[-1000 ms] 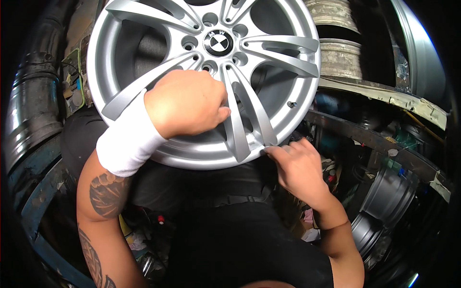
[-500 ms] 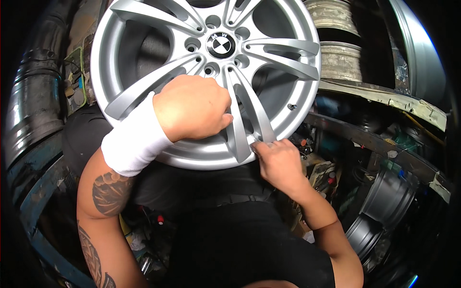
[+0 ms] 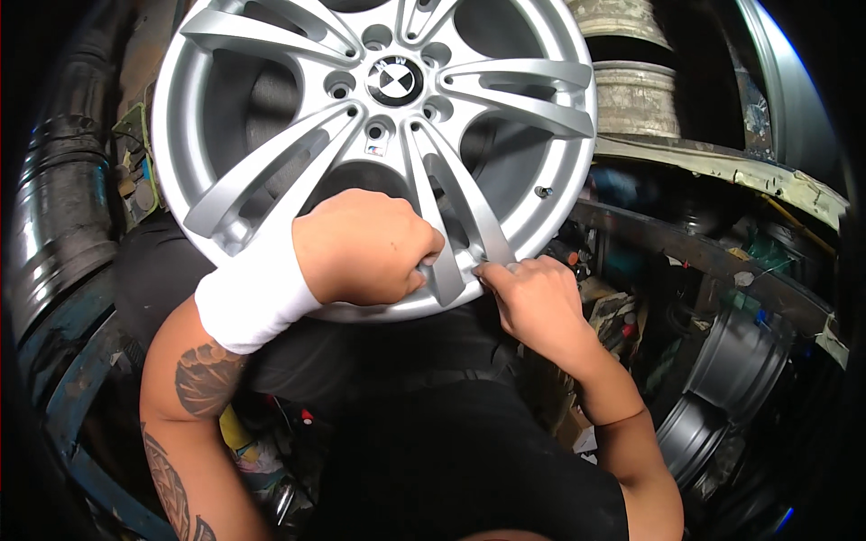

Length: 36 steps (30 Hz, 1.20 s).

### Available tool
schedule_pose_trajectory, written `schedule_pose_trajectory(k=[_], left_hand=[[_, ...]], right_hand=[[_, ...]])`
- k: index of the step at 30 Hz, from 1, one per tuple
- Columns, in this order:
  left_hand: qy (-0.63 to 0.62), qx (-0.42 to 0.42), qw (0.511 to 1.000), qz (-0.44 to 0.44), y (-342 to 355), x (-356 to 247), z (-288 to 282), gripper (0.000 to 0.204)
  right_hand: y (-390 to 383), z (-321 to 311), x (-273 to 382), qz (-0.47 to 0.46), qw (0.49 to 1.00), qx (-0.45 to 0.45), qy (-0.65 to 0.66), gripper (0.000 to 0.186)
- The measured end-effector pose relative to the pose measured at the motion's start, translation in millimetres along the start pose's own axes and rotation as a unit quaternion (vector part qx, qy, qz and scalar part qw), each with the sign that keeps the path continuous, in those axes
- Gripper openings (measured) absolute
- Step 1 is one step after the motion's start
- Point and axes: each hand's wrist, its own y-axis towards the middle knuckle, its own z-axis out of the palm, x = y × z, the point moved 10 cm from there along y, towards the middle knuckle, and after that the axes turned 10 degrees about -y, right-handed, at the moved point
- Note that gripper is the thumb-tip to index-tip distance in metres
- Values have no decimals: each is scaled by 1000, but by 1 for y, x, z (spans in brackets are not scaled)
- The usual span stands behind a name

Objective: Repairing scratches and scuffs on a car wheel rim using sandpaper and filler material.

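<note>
A silver alloy wheel point(image 3: 519, 108) with paired spokes lies face up across my lap, with a round black-and-white centre cap point(image 3: 395, 81). My left hand point(image 3: 365, 248), with a white wristband point(image 3: 257, 302), is closed in a fist over the wheel's lower part. Its knuckles are beside the lower double spoke point(image 3: 469, 189), close to the rim. Whatever those fingers hold is hidden. At the lower right edge my right hand point(image 3: 537, 293) is curled round the rim, thumb and forefinger pressed by the spoke's outer end. A small sticker point(image 3: 375, 147) shows below a bolt hole.
Bare worn wheel barrels point(image 3: 636, 97) are stacked at the back right, above a metal frame point(image 3: 667, 234). Darker grey rims point(image 3: 735, 370) stand at the lower right. Shiny metal cylinders point(image 3: 63, 212) and a blue metal frame point(image 3: 68, 347) are on the left.
My left hand has moved down from near the hub toward the lower rim, uncovering the small sticker. My right hand stays at the rim's edge. The wheel sits slightly farther left in view.
</note>
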Motion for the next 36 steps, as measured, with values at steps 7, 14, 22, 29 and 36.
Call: schedule_pose_trajectory(k=[7, 14, 22, 29, 36], left_hand=[[-43, -7, 998, 51, 19, -10, 38, 44], [-152, 14, 988, 32, 22, -19, 82, 69], [-124, -23, 991, 37, 6, -13, -3, 32], [-107, -68, 991, 46, 5, -1, -18, 35], [-108, 14, 993, 44, 12, -7, 11, 44]], right_hand=[[-29, -56, 0, -10, 986, -112, 122, 22], [-26, -36, -15, 30, 984, -93, 152, 18], [-1, -10, 3, -24, 990, -73, 118, 17], [7, 2, 13, -62, 997, -28, 26, 20], [4, 16, 15, 8, 1000, 1, -15, 5]])
